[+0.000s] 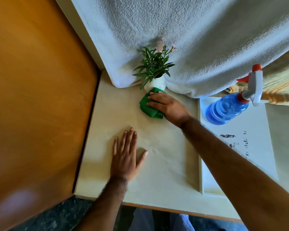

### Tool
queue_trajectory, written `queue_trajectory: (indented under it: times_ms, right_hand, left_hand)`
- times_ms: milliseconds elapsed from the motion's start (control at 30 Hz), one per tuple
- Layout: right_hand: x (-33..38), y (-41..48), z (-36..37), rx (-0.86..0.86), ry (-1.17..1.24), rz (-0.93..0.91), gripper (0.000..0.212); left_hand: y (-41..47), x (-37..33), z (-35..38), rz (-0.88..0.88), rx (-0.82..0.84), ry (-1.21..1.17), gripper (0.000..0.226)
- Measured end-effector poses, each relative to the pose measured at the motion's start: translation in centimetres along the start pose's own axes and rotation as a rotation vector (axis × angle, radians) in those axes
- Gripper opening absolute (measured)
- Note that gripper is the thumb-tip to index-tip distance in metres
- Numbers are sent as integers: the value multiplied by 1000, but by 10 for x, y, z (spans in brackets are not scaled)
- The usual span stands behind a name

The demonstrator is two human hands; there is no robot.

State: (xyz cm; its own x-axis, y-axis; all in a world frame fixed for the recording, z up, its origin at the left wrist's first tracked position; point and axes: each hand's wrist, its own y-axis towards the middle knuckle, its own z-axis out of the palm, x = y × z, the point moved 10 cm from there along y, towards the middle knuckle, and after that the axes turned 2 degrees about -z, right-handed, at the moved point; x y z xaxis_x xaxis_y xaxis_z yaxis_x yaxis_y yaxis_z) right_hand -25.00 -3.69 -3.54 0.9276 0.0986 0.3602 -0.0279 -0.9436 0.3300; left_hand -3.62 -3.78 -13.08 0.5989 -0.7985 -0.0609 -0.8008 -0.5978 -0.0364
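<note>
A folded green cloth [148,106] lies on the cream table top [165,164], right in front of a small white vase [156,83] of green leaves. My right hand [167,105] lies over the cloth with its fingers stretched flat, pressing it onto the table. Part of the cloth is hidden under the palm. My left hand [125,157] rests flat on the table nearer to me, fingers spread, holding nothing.
A blue spray bottle [227,108] with a white and red trigger stands on the white raised surface [250,147] at the right. A grey-white towel [190,39] hangs behind the vase. An orange wooden panel [37,97] borders the table's left edge.
</note>
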Motion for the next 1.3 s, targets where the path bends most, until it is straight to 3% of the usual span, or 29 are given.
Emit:
queue_trajectory:
  times_ms: [200,467,667,867,1100,1300]
  right_hand:
    - [-11,-18,15,46,156,223,38]
    - [7,-11,-22,-97,17,43,31]
    - [-8,-10,-10,-30,12,78,34]
    - [-30,-32,5,53,131,293,40]
    - [25,-9,-12,-44,-23,-75,31]
    - [16,24,-17,-40,-65,-158,27]
  left_hand:
    - [0,-1,-4,4,-19,-9,86]
    - [0,-1,-4,1,2,-4,86]
    - [0,-2,-4,-1,4,-4,86]
    - [0,-2,-5,6,-16,-8,85]
    - [0,-1,-3,-1,-11,-2,86]
    - [0,-1,-2,-5,13,0,86]
